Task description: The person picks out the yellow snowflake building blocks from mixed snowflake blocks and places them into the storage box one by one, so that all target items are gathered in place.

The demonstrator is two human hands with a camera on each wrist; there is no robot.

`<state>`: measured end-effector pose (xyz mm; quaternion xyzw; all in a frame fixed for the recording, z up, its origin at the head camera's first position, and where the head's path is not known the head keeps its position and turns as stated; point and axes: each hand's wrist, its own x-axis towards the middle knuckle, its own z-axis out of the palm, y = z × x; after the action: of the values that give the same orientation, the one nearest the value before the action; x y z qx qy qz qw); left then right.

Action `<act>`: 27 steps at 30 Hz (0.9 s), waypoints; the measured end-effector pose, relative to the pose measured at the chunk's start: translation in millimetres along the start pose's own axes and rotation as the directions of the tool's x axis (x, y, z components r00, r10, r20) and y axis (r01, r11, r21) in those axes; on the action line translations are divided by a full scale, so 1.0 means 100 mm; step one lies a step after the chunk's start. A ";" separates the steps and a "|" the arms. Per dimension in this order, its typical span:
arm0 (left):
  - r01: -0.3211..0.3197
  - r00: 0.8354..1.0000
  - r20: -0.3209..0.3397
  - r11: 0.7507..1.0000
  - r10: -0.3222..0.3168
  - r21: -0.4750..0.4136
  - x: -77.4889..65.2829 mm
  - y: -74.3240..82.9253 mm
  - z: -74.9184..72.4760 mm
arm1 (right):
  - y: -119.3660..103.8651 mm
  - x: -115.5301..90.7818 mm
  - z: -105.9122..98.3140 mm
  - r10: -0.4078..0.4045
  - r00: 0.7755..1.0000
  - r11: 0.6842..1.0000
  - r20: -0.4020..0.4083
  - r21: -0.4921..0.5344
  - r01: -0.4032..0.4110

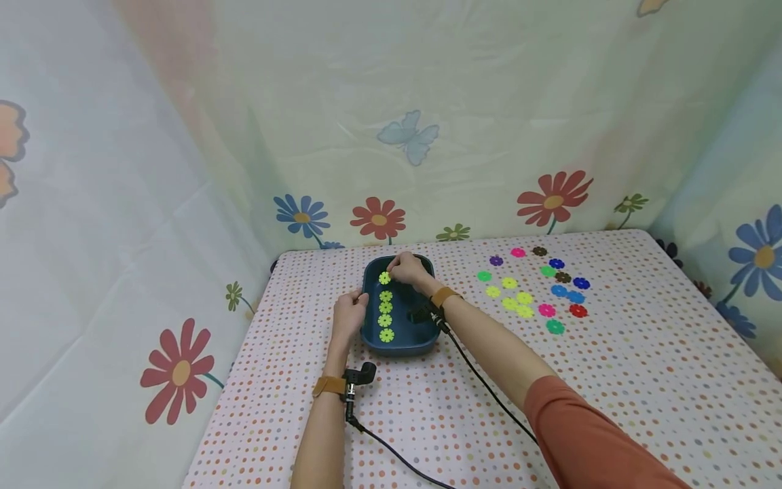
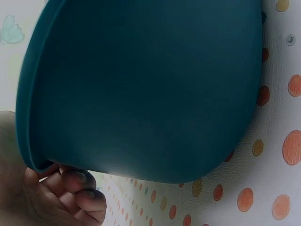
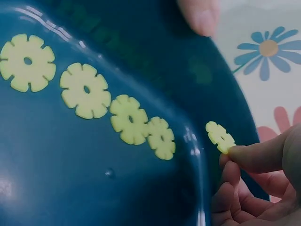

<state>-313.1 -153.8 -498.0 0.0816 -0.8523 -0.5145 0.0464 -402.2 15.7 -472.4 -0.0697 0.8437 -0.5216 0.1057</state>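
A dark blue-green plastic basin (image 1: 391,351) stands on the table. Inside, several yellow-green notched plastic discs (image 3: 84,90) lie flat in a row along its left side. My right hand (image 1: 408,269) is over the basin's far part and pinches one more yellow-green disc (image 3: 220,137) between thumb and fingertips, tilted above the floor of the basin. At the left rim, my left hand (image 1: 350,316) grips the edge; its curled fingers (image 2: 89,200) show below the rim in the left wrist view.
To the right of the basin, several loose discs lie scattered: yellow-green discs (image 1: 510,282), a red disc (image 1: 578,310), a green disc (image 1: 555,327) and other colours. Cables (image 1: 397,454) run from both wrist cameras over the dotted tablecloth (image 1: 256,435). A flowered curtain (image 1: 464,183) hangs behind.
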 end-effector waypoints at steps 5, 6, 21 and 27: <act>-0.009 1.000 0.006 1.000 0.009 -0.004 0.00 -0.01 0.00 | 0.05 0.02 0.07 0.020 0.999 0.999 -0.033 -0.041 -0.022; -0.014 1.000 0.005 1.000 0.014 -0.004 0.00 -0.01 0.00 | 0.06 0.03 0.08 0.028 0.999 0.998 -0.042 -0.047 -0.029; -0.040 0.999 0.004 0.999 0.040 0.029 0.01 -0.01 0.00 | 0.17 0.14 0.19 0.041 0.991 0.988 -0.130 -0.140 -0.060; -0.054 0.999 0.006 0.998 0.054 0.034 -0.01 -0.01 -0.02 | 0.17 0.16 0.23 0.043 0.988 0.981 -0.150 -0.182 -0.071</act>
<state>-311.9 -155.8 -498.3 0.0579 -0.8631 -0.4986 0.0566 -412.3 0.0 -499.2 -0.0169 0.8960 -0.4406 0.0517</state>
